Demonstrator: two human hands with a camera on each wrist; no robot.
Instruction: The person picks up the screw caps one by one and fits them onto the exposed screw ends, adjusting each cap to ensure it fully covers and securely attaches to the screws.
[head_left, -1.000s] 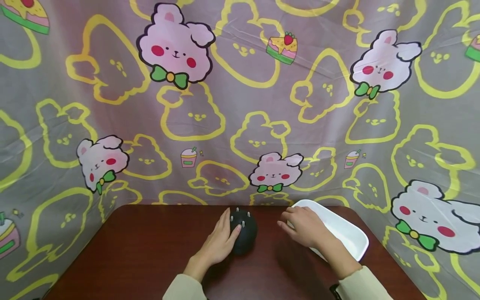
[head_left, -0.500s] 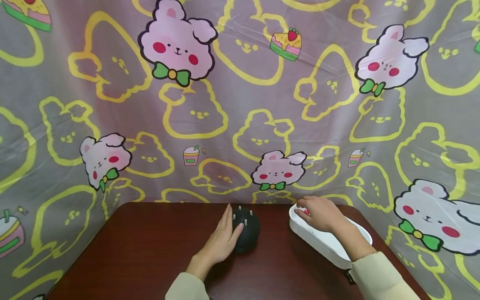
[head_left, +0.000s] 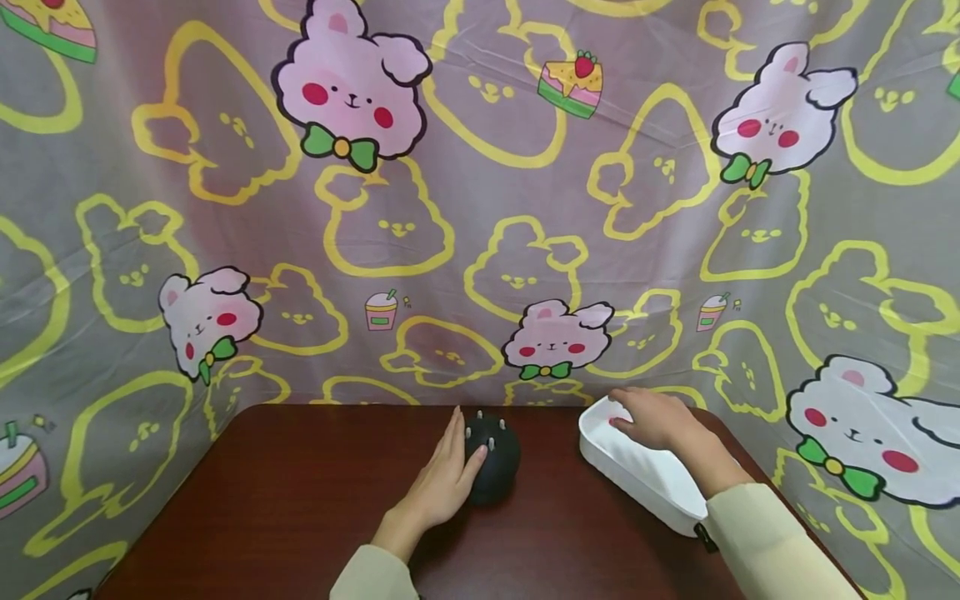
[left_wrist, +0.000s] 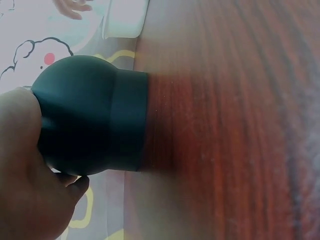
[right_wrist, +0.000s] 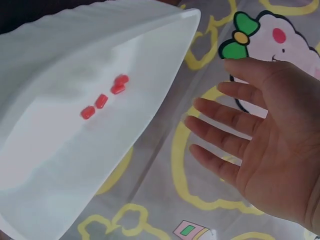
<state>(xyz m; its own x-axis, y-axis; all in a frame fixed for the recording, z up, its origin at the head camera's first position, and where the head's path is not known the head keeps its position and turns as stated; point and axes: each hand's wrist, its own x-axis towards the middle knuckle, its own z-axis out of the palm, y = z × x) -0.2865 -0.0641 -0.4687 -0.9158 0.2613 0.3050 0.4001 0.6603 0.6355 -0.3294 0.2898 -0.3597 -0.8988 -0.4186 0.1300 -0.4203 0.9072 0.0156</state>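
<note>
My left hand (head_left: 442, 483) holds the side of a black dome (head_left: 498, 471), thumb at the front and fingers along its left. Several small pale pegs (head_left: 491, 443) stick up from the dome's top. In the left wrist view, the dome sits on a short straight-sided base (left_wrist: 130, 120) on the table. My right hand (head_left: 656, 417) hovers over the far end of a white tray (head_left: 637, 486). The right wrist view shows this hand's fingers spread and nothing in them. Several small red translucent pieces (right_wrist: 101, 101) lie in the tray.
The dark red-brown wooden table (head_left: 300, 500) carries the dome near its middle and the tray at the right. A grey curtain (head_left: 450, 192) with rabbit prints hangs close behind the table and along its sides. A black band (head_left: 705, 537) shows by the right sleeve.
My right hand has moved from the tray's left edge to over its far end, then slightly further right, its fingers loosening. The left hand stays at the dome.
</note>
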